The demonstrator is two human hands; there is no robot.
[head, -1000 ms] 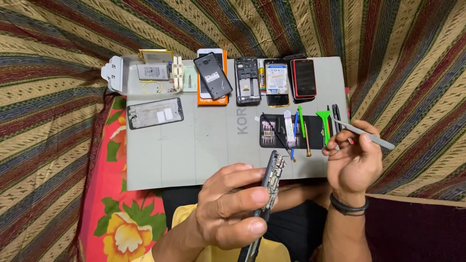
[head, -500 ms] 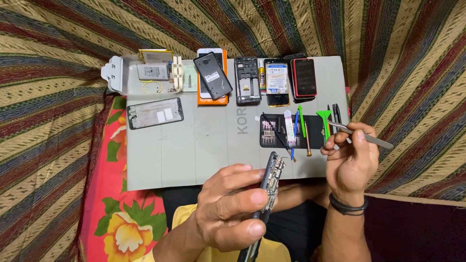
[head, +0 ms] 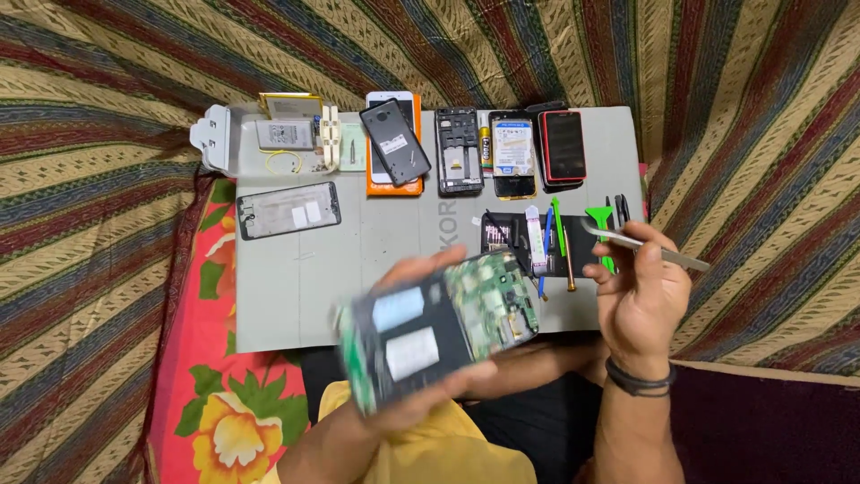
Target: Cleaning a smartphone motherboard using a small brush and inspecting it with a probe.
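Striped cloth covers the whole background, with a floral red cloth at 7 o'clock. The grey work mat serves as the surface, unchanged across the last second.

Along the 12 o'clock edge of the mat sits a row of phones and parts: black phone on orange case, bare frame, battery phone, red-edged phone. A screen frame lies at 10 o'clock. The tool kit is at 2 o'clock.

Main change: the opened phone was edge-on to the camera a second ago and is now turned flat, its green board and white labels facing up, motion-blurred. It hangs above the mat's 6 o'clock edge.

The left hand has its fingers wrapped under the opened phone, gripping it. The right hand stays at 3 o'clock, its fingers pinched closed on the metal tweezers, tips pointing toward 9 o'clock.

With the board now exposed, the interior looks ready for tweezer work.
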